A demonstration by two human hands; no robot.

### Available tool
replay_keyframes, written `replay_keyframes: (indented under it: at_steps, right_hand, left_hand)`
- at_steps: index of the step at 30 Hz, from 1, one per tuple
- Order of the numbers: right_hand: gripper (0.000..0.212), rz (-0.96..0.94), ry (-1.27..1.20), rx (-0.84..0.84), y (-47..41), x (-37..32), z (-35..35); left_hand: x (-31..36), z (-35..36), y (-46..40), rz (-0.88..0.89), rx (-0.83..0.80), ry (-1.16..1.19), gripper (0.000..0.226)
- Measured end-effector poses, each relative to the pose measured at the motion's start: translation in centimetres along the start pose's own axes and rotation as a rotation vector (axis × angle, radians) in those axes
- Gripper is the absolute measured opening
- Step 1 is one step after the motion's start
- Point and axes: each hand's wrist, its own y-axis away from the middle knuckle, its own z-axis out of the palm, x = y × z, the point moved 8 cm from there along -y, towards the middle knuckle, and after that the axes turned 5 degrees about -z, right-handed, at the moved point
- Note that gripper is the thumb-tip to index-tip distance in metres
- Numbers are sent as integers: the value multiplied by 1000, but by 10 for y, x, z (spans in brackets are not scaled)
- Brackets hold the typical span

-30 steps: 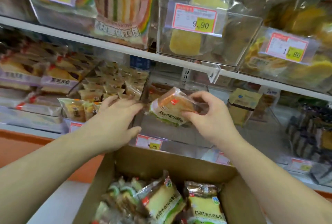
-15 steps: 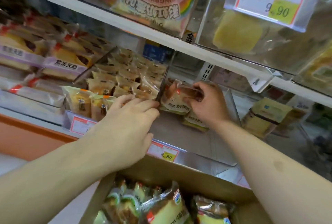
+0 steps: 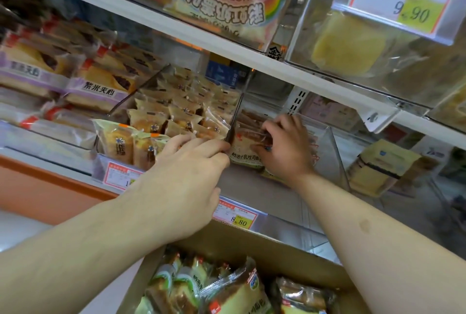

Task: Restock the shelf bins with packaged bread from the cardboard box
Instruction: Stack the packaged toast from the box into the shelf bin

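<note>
My right hand grips a clear-wrapped bread pack deep inside the clear shelf bin, against its left divider. Another pack lies under it, mostly hidden. My left hand rests with straight fingers on the front of that divider, holding nothing. The cardboard box sits below the shelf at the bottom of the view, with several bread packs inside.
The bin to the left holds several small cake packs; further left lie purple-labelled sandwiches. A yellow pack sits in the bin to the right. Price tags line the shelf front. An upper shelf with clear bins overhangs.
My right hand has carried the bread pack from in front of the bin to the back of it and lowered it. My left hand stayed on the divider. The view moved closer.
</note>
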Motion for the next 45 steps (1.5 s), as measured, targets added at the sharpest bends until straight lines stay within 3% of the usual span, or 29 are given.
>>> replay_keyframes:
  at_steps: [7,12,20,30,36,45]
  right_hand:
    - [53,-7,-141,-74,3,1,0]
    - [73,-184,-141,-118,9,-11,3]
    - [58,-92,-126,-52,-2,-4,21]
    - [62,-66,-125,-133,-2,-3,22]
    - [62,93,-257,-124,21,1,-18]
    - [39,-19,-383,-66,151,-51,-124]
  left_hand:
    - [1,-1,0,-3,-12,-3,48]
    - [1,0,0,-7,-17,-2,48]
    - [0,1,0,-2,-32,-10,49]
    - [1,1,0,5,-44,-18,49]
    - [8,-7,6,33,-25,28,50]
    - [44,-16,42,149,41,108,41]
